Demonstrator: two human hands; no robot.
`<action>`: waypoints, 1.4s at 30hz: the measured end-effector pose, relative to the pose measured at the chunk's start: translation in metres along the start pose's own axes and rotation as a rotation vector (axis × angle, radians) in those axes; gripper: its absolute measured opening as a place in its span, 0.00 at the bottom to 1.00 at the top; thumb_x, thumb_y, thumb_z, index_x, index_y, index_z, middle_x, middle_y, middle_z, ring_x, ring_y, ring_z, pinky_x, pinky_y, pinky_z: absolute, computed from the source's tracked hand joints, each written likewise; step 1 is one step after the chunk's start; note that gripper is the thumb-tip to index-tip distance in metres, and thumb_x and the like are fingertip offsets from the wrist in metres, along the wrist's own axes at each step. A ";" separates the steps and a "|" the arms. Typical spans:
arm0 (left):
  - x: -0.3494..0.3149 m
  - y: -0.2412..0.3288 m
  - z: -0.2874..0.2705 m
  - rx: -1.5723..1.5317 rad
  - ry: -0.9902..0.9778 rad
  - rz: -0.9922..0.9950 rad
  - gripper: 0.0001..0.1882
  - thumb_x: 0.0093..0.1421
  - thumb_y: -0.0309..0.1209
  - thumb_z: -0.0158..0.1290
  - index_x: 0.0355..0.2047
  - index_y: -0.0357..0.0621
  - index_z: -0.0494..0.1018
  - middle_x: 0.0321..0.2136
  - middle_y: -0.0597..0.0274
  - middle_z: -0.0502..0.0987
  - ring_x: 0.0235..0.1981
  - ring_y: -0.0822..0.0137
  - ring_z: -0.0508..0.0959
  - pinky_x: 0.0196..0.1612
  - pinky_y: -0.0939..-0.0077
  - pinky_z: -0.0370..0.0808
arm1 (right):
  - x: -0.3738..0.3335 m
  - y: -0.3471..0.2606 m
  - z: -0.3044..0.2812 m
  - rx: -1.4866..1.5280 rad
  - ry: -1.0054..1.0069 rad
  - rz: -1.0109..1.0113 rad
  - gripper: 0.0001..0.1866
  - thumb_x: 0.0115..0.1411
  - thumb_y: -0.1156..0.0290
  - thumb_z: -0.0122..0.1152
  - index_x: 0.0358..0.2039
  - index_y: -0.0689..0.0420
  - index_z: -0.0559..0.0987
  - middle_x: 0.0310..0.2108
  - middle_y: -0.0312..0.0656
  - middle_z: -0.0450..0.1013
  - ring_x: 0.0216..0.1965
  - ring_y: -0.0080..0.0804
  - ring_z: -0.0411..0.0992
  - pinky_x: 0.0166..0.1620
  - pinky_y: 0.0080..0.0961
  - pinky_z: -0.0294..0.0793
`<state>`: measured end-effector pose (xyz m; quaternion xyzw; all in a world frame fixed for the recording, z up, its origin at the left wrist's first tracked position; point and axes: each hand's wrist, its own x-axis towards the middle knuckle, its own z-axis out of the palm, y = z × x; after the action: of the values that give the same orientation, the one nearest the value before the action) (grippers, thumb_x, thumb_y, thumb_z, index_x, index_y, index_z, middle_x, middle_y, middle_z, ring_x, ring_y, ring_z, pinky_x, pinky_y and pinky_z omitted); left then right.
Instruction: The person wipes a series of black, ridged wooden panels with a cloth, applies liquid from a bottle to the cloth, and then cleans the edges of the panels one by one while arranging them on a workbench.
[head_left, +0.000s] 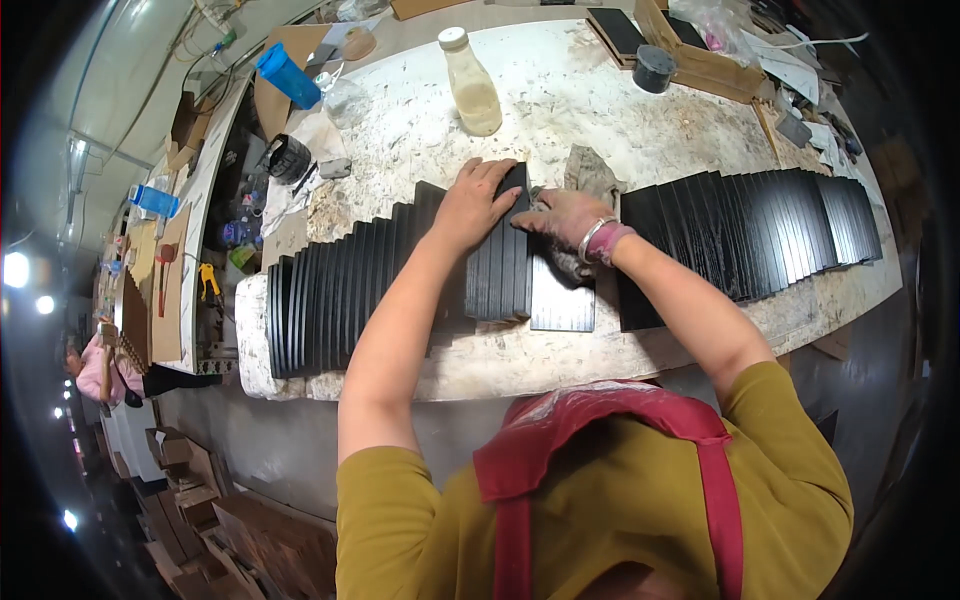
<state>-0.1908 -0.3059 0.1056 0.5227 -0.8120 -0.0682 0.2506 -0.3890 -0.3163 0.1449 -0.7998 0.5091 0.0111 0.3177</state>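
Left hand [470,205] flat, fingers spread, pressing down on top of upright black panels [497,265] at middle of worktable [560,110]. Right hand [565,215] just beside, stained with dark finish, fingertips touching same panels' top edge; grip not pinching, fingers loosely together. Grey rag [592,175] bunched behind right hand. Fanned row of black panels [330,290] to left, another row [770,230] to right. 1 plastic bottle [471,85] of pale liquid standing farther back, well apart.
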 end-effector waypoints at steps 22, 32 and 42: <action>-0.098 0.133 0.059 -0.507 0.221 -0.494 0.39 0.58 0.21 0.51 0.67 0.42 0.47 0.65 0.43 0.54 0.65 0.47 0.57 0.65 0.64 0.57 | -0.003 0.058 0.010 0.286 0.122 -0.084 0.37 0.55 0.47 0.61 0.54 0.66 0.72 0.48 0.53 0.74 0.51 0.42 0.72 0.54 0.27 0.68; -0.110 0.130 0.092 -0.499 0.286 -0.475 0.34 0.55 0.18 0.50 0.63 0.37 0.57 0.61 0.44 0.63 0.62 0.49 0.64 0.62 0.65 0.62 | -0.016 0.000 0.021 -0.070 0.529 -0.945 0.09 0.57 0.68 0.58 0.39 0.48 0.80 0.36 0.36 0.77 0.32 0.37 0.76 0.34 0.31 0.78; -0.119 0.135 0.083 -0.590 0.186 -0.645 0.36 0.52 0.18 0.47 0.63 0.32 0.55 0.63 0.43 0.59 0.64 0.47 0.60 0.65 0.64 0.56 | -0.015 0.011 0.028 -0.192 0.387 -0.823 0.07 0.54 0.65 0.60 0.34 0.47 0.79 0.31 0.38 0.76 0.33 0.38 0.76 0.40 0.38 0.77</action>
<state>-0.3016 -0.1531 0.0446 0.6594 -0.5272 -0.3241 0.4270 -0.3968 -0.2929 0.1216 -0.9485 0.1960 -0.2182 0.1194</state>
